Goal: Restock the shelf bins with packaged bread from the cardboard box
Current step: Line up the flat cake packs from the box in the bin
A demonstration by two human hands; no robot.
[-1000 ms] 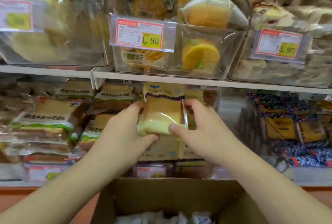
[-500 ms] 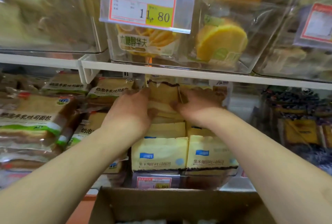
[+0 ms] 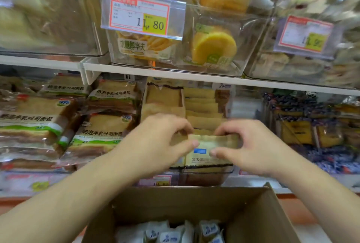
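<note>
My left hand [image 3: 157,141] and my right hand [image 3: 251,145] both pinch the top of a pale yellow bread pack [image 3: 206,149] with a blue label, standing at the front of a clear shelf bin [image 3: 206,174] on the lower shelf. Behind it, more packs of the same yellow bread [image 3: 200,106] fill the bin in rows. Below my arms the open cardboard box [image 3: 194,203] holds several white packaged breads [image 3: 171,233].
Stacked toast loaves [image 3: 103,125] with green labels lie left of the bin. Purple-wrapped packs [image 3: 311,125] sit at the right. The white upper shelf edge [image 3: 194,75] carries clear bins of yellow cakes [image 3: 213,45] with price tags [image 3: 140,16].
Both hands put a bread pack deep into the bin, then drew back toward me and now grip the front pack's top. The camera tilted down, showing more of the box.
</note>
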